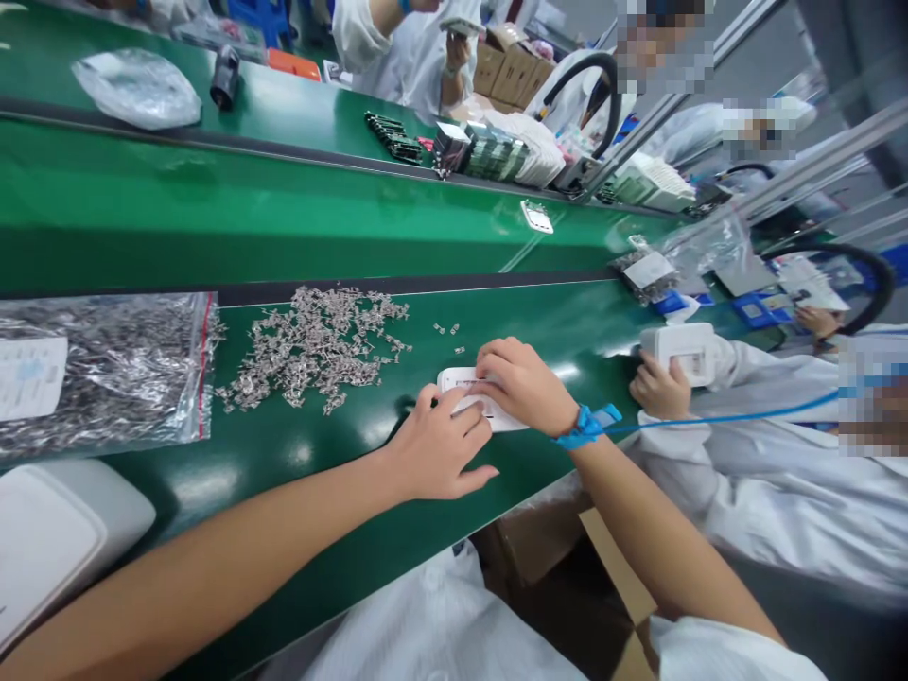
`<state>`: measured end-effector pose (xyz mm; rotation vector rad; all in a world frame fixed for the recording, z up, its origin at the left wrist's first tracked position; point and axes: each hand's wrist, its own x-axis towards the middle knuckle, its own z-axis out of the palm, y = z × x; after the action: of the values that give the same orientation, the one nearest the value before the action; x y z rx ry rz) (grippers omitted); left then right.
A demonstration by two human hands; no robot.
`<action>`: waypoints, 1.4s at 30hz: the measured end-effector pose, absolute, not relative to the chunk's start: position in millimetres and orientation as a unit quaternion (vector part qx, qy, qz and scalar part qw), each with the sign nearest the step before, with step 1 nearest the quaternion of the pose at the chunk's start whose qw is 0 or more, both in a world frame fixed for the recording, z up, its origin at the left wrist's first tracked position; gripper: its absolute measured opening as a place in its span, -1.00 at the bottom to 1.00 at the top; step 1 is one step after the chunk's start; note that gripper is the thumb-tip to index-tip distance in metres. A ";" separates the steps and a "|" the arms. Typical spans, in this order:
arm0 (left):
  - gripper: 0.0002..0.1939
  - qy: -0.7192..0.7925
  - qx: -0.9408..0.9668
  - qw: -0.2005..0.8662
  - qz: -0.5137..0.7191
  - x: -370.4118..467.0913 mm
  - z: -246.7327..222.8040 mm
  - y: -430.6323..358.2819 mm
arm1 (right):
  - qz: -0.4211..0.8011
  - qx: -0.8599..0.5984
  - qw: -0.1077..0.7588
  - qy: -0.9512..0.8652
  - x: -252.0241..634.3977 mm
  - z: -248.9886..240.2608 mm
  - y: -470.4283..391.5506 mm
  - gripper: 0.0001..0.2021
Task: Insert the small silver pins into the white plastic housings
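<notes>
A flat white plastic case (512, 422) lies on the green bench under both hands, partly covered by them. My left hand (444, 445) rests over its left end, fingers spread and thumb stretched out to the side. From the right, my right hand (529, 383) reaches over the case with curled fingers, their tips close together at its upper left part. Whatever those tips pinch is too small or hidden to make out. To the left spreads a pile of small metal clips (319, 345), and a few loose clips (454, 329) lie just beyond the case.
A clear zip bag (134, 369) full of metal parts lies at left, above a white housing (63, 539). Behind runs a green conveyor belt (284, 213) carrying a small white case (537, 217). A co-worker's hand (661, 386) holds a white device at right; a blue wrist strap cord (738, 414) stretches that way.
</notes>
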<state>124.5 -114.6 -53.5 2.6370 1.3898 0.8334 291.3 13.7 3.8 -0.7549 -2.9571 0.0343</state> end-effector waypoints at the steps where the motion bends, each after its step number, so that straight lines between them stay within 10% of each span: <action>1: -0.55 0.453 0.849 0.023 0.270 124.7 -52.6 -115.1 | 0.016 -0.249 0.063 -0.966 294.6 3.5 11.4 -0.82; 29: -0.43 0.442 0.871 0.001 0.213 126.5 -50.3 -115.9 | -0.003 -0.293 0.190 -0.937 301.6 -18.0 -23.6 -0.84; 42: -0.53 0.447 0.866 -0.001 0.223 128.4 -48.7 -118.0 | -0.126 -0.207 0.087 -0.966 296.0 -4.8 -33.4 -0.78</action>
<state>128.4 -118.0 -48.7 2.7233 1.4054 0.7011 296.0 -33.4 -4.8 -0.6152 -2.8785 -0.3763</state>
